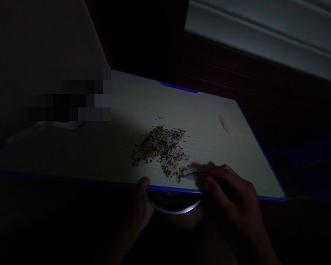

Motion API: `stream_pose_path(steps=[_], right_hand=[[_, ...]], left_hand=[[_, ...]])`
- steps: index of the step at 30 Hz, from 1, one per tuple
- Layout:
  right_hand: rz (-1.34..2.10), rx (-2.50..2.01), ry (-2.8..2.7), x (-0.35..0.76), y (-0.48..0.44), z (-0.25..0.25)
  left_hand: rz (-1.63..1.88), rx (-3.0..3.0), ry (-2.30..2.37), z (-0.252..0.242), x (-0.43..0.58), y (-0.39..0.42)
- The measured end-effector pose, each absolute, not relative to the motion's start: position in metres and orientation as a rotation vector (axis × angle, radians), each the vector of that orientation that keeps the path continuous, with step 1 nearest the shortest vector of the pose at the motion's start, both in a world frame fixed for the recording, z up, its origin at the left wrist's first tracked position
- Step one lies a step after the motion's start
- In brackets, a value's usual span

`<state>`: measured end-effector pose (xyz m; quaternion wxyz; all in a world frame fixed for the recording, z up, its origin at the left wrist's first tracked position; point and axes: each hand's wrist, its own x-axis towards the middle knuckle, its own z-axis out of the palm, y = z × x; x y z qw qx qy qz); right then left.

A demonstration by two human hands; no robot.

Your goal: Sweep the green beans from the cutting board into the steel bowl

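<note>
Dark green seeds or beans (162, 145), mixed with paler grains, lie in a loose pile on a pale board (187, 105) with blue edging. My left hand (143, 206) is at the board's near edge, its thumb on the blue edging. It grips a round metal-rimmed bowl (176, 212) just under that edge; dim contents show inside. My right hand (234, 195) is closed, low over the board right of the pile. Its fingers pinch a thin curved tool (191, 173) whose end touches the pile's near right side; its exact kind is too dark to make out.
A small heap of pale grains (228, 124) lies on the board's right part. A whitish sheet-like thing (63, 125) is at the left, below a pixelated patch. Behind stands a pale ledged structure (259, 33). Something blue (314, 165) shows dimly at the right.
</note>
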<state>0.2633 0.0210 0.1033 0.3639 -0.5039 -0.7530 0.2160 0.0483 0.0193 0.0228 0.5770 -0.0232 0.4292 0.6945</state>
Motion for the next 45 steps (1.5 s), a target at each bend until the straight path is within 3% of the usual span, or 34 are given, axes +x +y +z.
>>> stream_pose_path(steps=[31, 45], right_hand=[[0.651, -1.191, -1.952, 0.2635, 0.0207, 0.1075], [0.542, -1.311, -1.913, 0.2623, 0.023, 0.105]], left_hand=[[1.637, -0.025, 0.846, 0.0183, 0.0487, 0.0196], [1.722, 0.02, 0.892, 0.017, 0.0503, 0.0199]])
